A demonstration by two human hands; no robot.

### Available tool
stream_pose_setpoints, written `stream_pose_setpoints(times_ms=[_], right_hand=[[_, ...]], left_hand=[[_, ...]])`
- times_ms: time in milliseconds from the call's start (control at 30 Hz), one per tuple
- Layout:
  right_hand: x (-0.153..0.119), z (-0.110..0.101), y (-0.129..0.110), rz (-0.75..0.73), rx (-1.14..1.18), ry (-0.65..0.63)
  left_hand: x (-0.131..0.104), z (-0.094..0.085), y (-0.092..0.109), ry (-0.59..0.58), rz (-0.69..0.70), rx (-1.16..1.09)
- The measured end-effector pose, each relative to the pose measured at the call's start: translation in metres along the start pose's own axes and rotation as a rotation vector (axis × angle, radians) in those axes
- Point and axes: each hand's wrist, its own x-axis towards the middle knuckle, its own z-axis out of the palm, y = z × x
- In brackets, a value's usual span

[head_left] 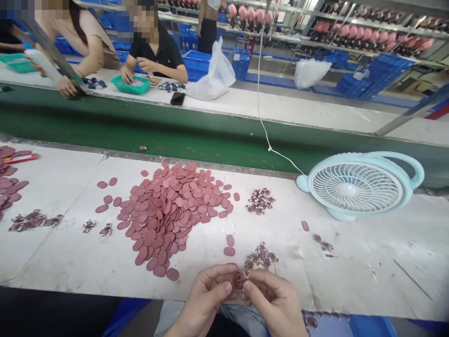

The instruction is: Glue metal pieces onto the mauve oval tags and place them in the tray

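Observation:
Close together at the table's front edge, both my hands pinch a small reddish piece with shiny curled parts on it. My left hand holds its left side between thumb and fingers. My right hand grips its right side near a shiny curl. Just beyond my fingertips lies a cluster of small dark red and shiny parts, with a similar cluster farther back. A large heap of flat pink oval pieces spreads to the left. Two loose ovals lie between heap and cluster.
A light blue fan lies at the back right of the white table, its cord running upward. Beyond is a green belt. Across it, people work beside a green basket. A blue bin sits below the front edge.

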Motion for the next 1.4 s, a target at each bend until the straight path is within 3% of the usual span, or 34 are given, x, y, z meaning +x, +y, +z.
stream_pose_setpoints(times_ms=[433,833,1100,1400], right_hand=[[-0.005,-0.019,0.01,0.044,-0.125,-0.127],[-0.008,-0.02,0.009,0.048,-0.144,-0.112],[-0.008,-0.021,0.01,0.026,-0.108,-0.138],[-0.009,-0.026,-0.001,-0.093,-0.297,-0.127]], left_hand=[[0.0,0.007,-0.008,-0.001,0.022,0.143],[-0.002,-0.005,-0.014,0.017,0.164,0.365],[-0.001,0.0,-0.016,0.006,0.139,0.259],[-0.002,0.01,-0.017,0.009,0.091,0.196]])
